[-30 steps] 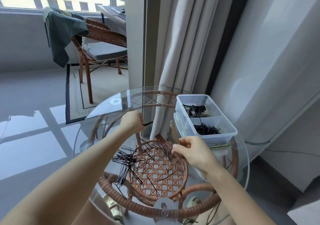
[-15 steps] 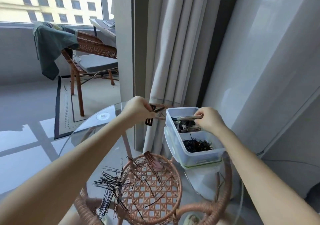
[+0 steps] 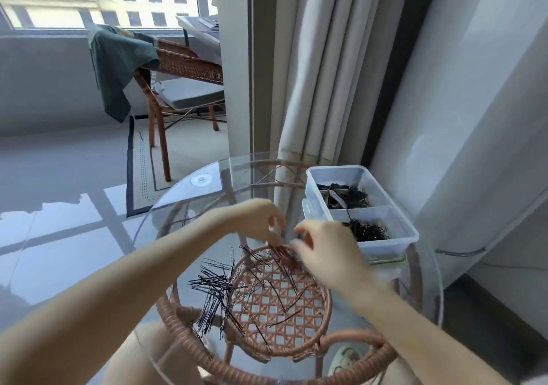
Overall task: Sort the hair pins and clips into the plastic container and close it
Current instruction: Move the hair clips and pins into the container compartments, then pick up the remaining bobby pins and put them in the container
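A clear plastic container (image 3: 383, 247) stands on the right of the round glass table (image 3: 189, 206). Its far compartment holds dark hair clips (image 3: 347, 197) and its near one black hair pins (image 3: 367, 230). Many loose black pins (image 3: 216, 289) lie spread on the glass left of centre. A few brown clips (image 3: 289, 258) lie just beyond them. My left hand (image 3: 258, 218) reaches down with its fingertips on the brown clips; a grip does not show. My right hand (image 3: 326, 254), blurred, hovers beside it with loosely curled fingers and nothing visible in them.
The container sits on its green-edged lid (image 3: 388, 258). Under the glass is a woven rattan frame (image 3: 281, 304). A curtain (image 3: 320, 88) hangs right behind the table, with a wall at the right. A rattan chair (image 3: 184, 67) draped with a green cloth (image 3: 118, 58) stands across the floor.
Both hands held clips over the container's far compartment half a second ago. They have come back down and left to the loose clips and pins, and those clips are gone from them.
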